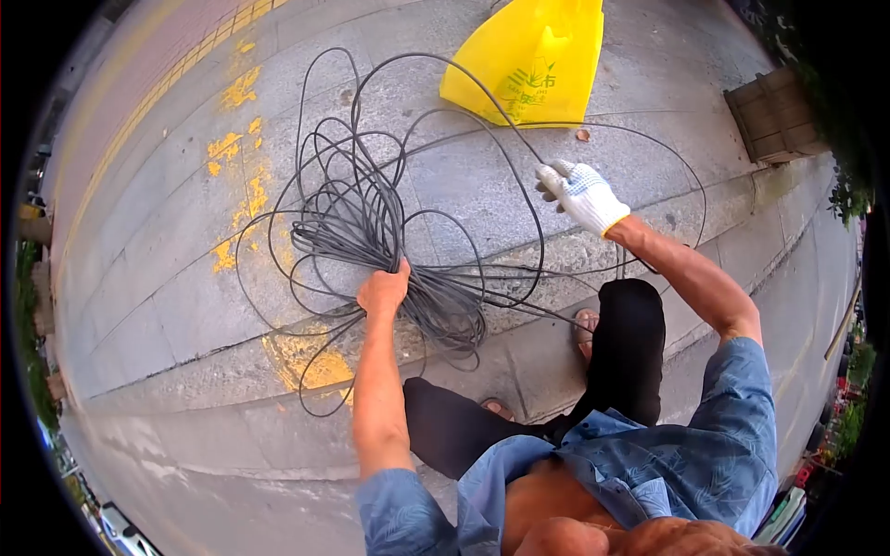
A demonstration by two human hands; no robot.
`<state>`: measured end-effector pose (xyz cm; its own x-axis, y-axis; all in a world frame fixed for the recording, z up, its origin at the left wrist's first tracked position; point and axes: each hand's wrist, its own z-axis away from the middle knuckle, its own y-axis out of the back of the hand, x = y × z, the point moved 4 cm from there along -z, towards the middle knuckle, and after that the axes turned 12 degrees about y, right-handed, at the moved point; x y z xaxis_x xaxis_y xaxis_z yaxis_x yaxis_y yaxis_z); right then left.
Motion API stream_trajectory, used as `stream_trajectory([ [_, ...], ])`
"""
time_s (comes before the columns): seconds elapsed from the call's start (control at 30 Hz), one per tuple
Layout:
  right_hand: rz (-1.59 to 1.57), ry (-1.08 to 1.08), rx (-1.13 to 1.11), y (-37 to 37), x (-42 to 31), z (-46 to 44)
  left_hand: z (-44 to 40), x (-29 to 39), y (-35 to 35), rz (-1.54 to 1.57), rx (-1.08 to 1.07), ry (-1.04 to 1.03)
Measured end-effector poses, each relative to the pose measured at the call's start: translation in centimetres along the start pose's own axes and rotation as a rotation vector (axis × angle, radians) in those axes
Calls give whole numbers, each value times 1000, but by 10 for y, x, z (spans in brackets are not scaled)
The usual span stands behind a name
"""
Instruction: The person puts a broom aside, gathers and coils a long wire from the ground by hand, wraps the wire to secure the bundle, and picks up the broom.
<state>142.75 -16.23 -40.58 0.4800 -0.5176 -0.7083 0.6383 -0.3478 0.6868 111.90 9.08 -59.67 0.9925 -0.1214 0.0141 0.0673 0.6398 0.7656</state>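
Observation:
A large tangled bundle of dark cable spreads in loose loops in front of me. My bare left hand is closed around the middle of the bundle, its fingers mostly hidden behind the strands. Off to the right, my right hand wears a white knitted work glove with pale blue dots. Its fingers are closed on a single strand that arcs up from the bundle and ends at the glove. Other loops pass below and beyond the right hand.
A yellow plastic bag with green print stands on the paving ahead. A square planter is at the right. Stone steps with worn yellow paint run across below the cable. My sandalled foot rests near the strands.

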Motion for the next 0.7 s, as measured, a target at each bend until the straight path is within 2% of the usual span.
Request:
stream_trajectory([
  [0.03,277,125,28,-23,-13,-13,2,0,1,5,13,-3],
  [0.1,443,34,-95,-71,-38,-21,0,-3,-3,44,27,-18],
  [0.17,553,316,-170,-97,-52,-28,2,-3,-3,40,19,-27],
  [0.27,401,245,-333,-126,-89,-45,5,1,1,55,40,-34],
  [0.33,259,35,-371,-162,-108,-48,10,1,4,70,33,-32],
  [0.4,165,436,-189,-211,-122,-37,-1,-13,-16,131,159,-200],
  [0.47,186,173,-352,-276,-104,-46,-22,-30,-35,161,205,-119],
  [0.5,157,194,-390,-290,-98,-49,-9,-30,-23,160,248,-143],
  [0.6,174,237,-433,-290,-93,-55,-11,-23,-21,84,185,-158],
  [0.63,143,228,-382,-285,-94,-56,-8,-19,-17,91,168,-156],
  [0.7,160,261,-464,-285,-95,-62,-1,-20,-9,67,149,-174],
])
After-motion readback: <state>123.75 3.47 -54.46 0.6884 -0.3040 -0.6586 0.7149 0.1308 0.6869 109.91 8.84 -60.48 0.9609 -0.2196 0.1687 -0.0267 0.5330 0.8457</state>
